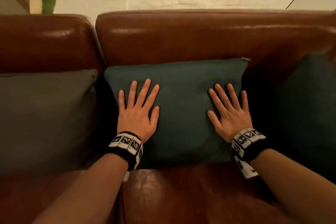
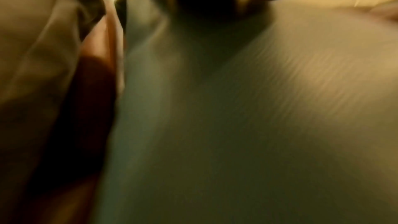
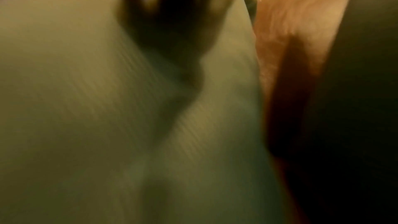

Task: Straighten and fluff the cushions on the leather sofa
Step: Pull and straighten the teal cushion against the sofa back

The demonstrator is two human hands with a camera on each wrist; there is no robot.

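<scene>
1. The teal cushion leans upright against the backrest of the brown leather sofa, in the middle of the seat.
2. The left hand lies flat on the cushion's left half, fingers straight and spread.
3. The right hand lies flat on its right half, fingers likewise spread.
4. A grey cushion sits toward the seat's left end; a dark cushion toward its right end.

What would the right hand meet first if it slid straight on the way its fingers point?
Likely the sofa backrest, after the right hand slides off the teal cushion's top edge; depth is unclear.
</scene>
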